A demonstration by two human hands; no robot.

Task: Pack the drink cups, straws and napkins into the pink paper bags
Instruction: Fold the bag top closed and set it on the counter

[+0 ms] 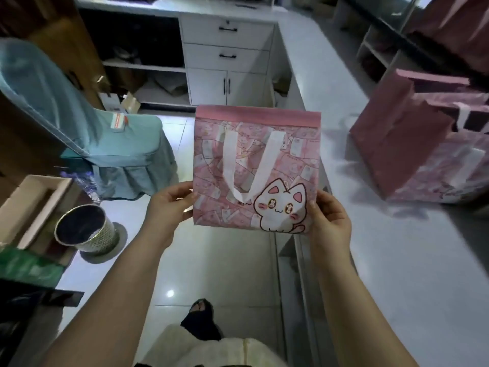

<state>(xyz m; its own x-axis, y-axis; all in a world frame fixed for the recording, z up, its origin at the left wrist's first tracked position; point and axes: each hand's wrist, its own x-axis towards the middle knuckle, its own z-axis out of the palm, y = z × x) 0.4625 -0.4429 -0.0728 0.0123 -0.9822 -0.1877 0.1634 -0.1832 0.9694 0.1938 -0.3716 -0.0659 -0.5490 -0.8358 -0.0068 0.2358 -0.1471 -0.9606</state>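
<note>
A: Where is the bag?

B: A flat pink paper bag with a white cartoon cat and a white looped handle [254, 168] is held up in the air in front of the person, over the floor tiles, just left of the white counter [397, 260]. Its panels lie together; the mouth is not opened.

A: Grip?

B: The left hand [169, 205] pinches the lower left edge, thumb on the printed face, fingers behind. The right hand [330, 221] pinches the lower right edge the same way. Both hold the bag and nothing else.

A: Anything packed?

B: Not in this one, judging by how flat it is. More pink paper bags [412, 144] sit on the counter to the right, well apart from the hands. One looks opened out; I cannot tell what is inside.

A: Cups, straws, napkins?

B: None in view.

A: Progress, then?

B: Early, by my reading. This bag has to be spread open and stood up, then filled. Whether the counter bags are finished cannot be judged from here.
</note>
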